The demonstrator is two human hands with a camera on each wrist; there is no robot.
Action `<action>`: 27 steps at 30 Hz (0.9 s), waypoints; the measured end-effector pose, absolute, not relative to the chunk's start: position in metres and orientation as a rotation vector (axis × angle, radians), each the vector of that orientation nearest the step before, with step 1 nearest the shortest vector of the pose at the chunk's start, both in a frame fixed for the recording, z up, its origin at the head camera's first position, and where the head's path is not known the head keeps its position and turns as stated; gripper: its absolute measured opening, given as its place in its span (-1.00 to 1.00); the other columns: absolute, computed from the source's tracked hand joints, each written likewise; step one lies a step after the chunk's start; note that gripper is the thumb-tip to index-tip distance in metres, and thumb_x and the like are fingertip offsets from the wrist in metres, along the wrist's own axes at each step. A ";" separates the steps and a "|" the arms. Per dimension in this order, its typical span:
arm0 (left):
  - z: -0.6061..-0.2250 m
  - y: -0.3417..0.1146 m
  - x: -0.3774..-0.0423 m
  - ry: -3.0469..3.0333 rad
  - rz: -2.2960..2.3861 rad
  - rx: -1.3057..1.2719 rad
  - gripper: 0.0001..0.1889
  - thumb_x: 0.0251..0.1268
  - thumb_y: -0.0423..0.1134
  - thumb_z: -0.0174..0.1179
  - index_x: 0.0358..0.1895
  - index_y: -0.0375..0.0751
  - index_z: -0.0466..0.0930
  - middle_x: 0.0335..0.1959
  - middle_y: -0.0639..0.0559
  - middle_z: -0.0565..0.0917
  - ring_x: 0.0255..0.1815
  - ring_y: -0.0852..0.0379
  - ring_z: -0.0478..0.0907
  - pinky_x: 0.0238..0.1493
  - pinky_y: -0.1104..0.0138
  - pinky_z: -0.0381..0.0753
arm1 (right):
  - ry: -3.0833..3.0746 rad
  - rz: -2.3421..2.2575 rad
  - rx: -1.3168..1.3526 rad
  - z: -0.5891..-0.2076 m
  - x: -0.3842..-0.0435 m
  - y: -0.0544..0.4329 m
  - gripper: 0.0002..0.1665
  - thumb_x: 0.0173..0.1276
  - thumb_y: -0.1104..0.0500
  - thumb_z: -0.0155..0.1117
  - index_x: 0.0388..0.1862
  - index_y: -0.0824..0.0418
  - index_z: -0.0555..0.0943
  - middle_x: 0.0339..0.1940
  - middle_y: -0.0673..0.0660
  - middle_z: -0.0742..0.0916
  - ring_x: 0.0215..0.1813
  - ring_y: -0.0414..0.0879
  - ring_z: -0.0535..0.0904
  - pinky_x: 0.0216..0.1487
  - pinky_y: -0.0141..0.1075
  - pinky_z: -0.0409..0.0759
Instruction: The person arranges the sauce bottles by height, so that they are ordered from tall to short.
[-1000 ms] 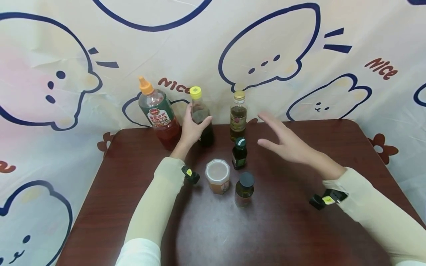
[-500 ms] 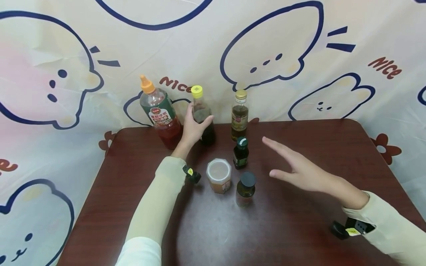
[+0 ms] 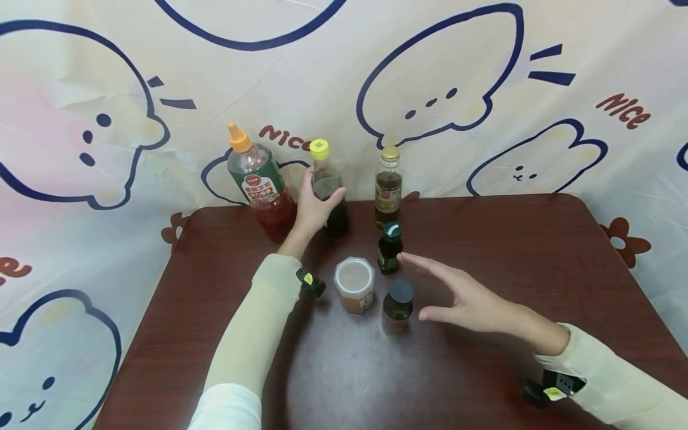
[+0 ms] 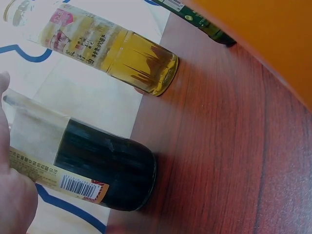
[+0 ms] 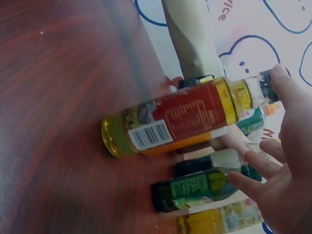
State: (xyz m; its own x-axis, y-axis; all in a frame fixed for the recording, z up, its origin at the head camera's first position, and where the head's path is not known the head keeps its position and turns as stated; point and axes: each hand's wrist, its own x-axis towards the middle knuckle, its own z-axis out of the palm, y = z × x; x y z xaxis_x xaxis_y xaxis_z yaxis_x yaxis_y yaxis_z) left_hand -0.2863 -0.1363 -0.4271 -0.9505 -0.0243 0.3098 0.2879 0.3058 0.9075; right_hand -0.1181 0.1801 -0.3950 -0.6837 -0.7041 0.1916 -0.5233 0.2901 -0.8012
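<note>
In the head view my left hand holds a dark sauce bottle with a yellow cap, upright at the back of the table. Its thumb lies across the front; the left wrist view shows the bottle's dark contents and barcode. My right hand is spread beside a black-capped oil bottle. From the right wrist, that bottle's red label shows, and the thumb overlaps its cap; contact is unclear. The index fingertip reaches near a small green bottle.
A red sauce bottle with an orange nozzle stands left of my left hand. A gold-capped oil bottle stands at the back. A lidded jar with orange contents sits mid-table. A patterned cloth hangs behind the brown table.
My right hand has come down from beside the gold-capped bottle, first swinging right, then back left to the black-capped bottle. My left hand stays on the dark sauce bottle.
</note>
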 end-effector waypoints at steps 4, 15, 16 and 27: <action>-0.426 -0.136 -0.285 -2.299 -1.702 -0.250 -0.33 0.31 -0.22 0.41 0.40 -0.08 0.27 0.31 -0.02 0.51 0.42 0.08 0.33 0.51 0.01 0.19 | 2.294 -1.425 -1.134 -0.401 -0.117 0.174 0.02 0.24 0.25 0.54 0.61 0.05 0.23 0.57 0.04 0.40 0.52 -0.09 0.35 0.43 -0.21 0.39; -0.424 -0.135 -0.283 -2.300 -1.719 -0.233 -0.30 0.30 -0.21 0.42 0.42 -0.11 0.26 0.32 -0.08 0.50 0.44 0.02 0.32 0.51 -0.01 0.17 | 2.209 -1.497 -1.134 -0.416 -0.115 0.158 -0.04 0.19 0.34 0.54 0.53 0.04 0.35 0.49 0.00 0.49 0.52 -0.10 0.35 0.45 -0.28 0.33; -0.424 -0.135 -0.283 -2.302 -1.717 -0.231 -0.31 0.30 -0.20 0.41 0.42 -0.10 0.26 0.31 -0.07 0.50 0.43 0.03 0.32 0.51 -0.01 0.18 | 2.198 -1.502 -1.133 -0.418 -0.115 0.157 -0.04 0.18 0.36 0.55 0.53 0.04 0.35 0.48 0.00 0.50 0.51 -0.10 0.35 0.46 -0.27 0.33; -0.425 -0.134 -0.285 -2.286 -1.713 -0.241 -0.30 0.30 -0.22 0.41 0.42 -0.16 0.26 0.31 -0.13 0.51 0.45 -0.02 0.32 0.53 -0.02 0.13 | 2.131 -1.550 -1.182 -0.428 -0.115 0.149 -0.23 0.23 0.34 0.52 0.42 0.18 0.48 0.34 0.14 0.63 0.41 -0.07 0.49 0.37 -0.29 0.44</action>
State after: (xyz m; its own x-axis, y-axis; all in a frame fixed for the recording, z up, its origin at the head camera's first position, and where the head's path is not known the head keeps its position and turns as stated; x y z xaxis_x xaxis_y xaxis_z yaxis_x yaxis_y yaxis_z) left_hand -0.2849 -0.1340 -0.4251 -0.9486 -0.0304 0.3151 0.2939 0.2851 0.9123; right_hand -0.1149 0.1495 -0.4283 -0.6383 -0.7291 0.2471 -0.4595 0.1033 -0.8821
